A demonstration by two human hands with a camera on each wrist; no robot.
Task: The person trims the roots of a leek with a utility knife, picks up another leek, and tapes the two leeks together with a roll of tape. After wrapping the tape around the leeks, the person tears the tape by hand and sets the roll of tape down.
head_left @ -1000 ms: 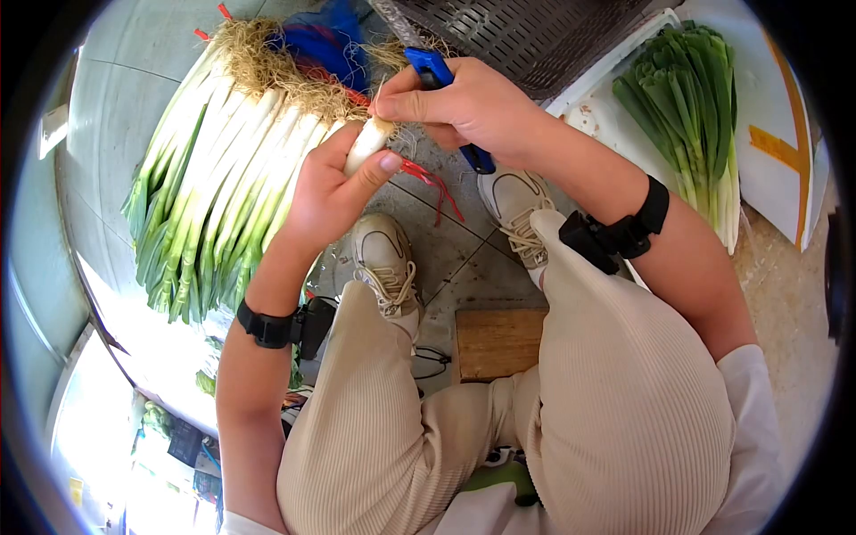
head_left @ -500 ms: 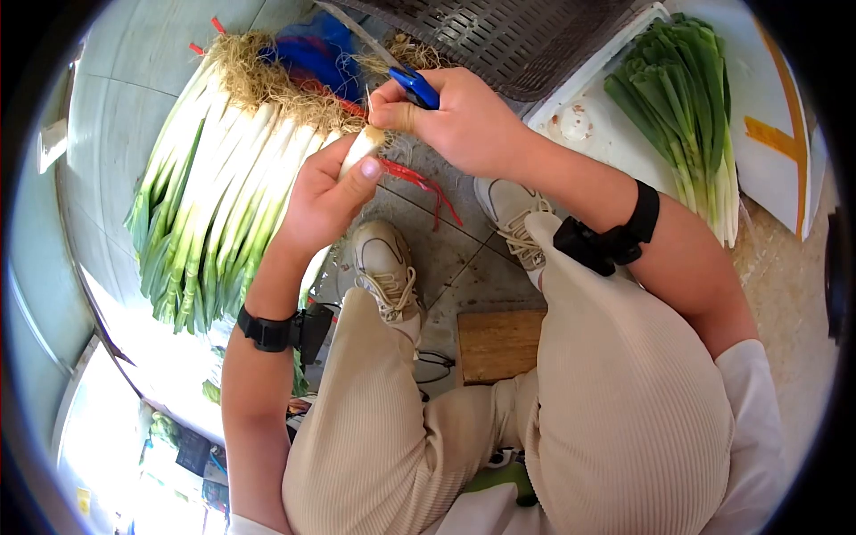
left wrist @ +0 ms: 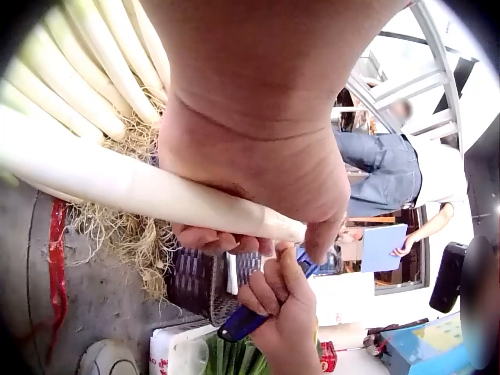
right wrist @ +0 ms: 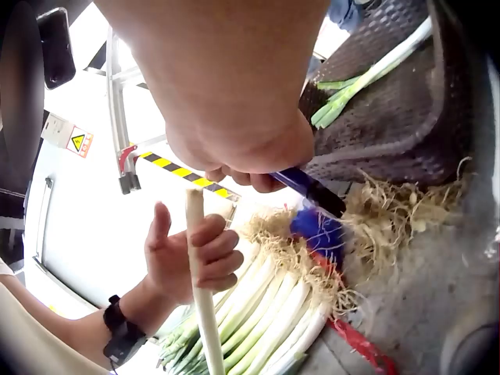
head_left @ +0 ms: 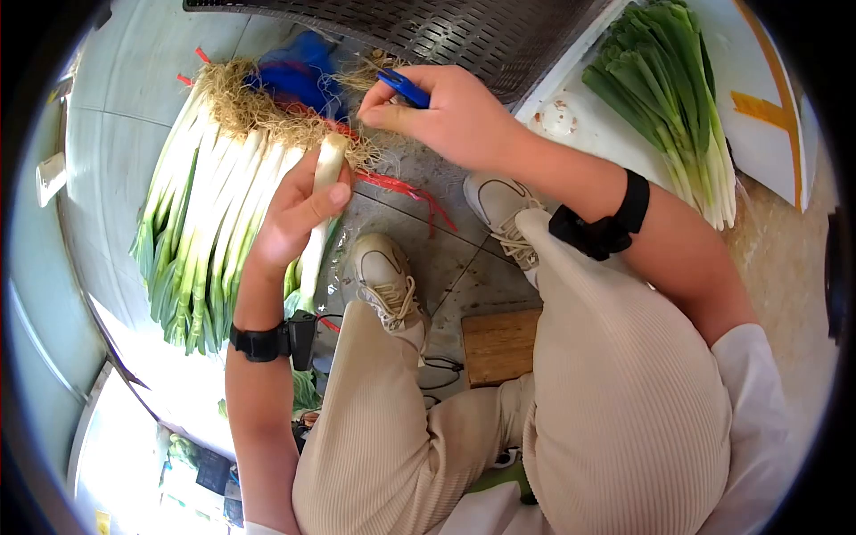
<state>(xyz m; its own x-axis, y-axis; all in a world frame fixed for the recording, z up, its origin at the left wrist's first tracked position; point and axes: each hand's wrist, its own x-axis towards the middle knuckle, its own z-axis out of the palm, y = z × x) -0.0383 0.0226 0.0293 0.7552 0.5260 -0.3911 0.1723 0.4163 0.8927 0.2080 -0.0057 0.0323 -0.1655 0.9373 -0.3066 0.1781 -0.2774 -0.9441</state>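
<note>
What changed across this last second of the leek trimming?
The left hand drew the leek away from the right hand, back toward the leek pile. The leek's end met the knife before and now stands apart from it. Unchanged: the left hand grips the leek, the right hand grips the knife, and the pile lies where it was.

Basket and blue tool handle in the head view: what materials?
Basket: likely moulded plastic, dark and matte; the regular rows of slots point to that. Blue tool handle, gripped in the right hand: probably plastic too, smooth with a slight sheen and one even colour.
</note>
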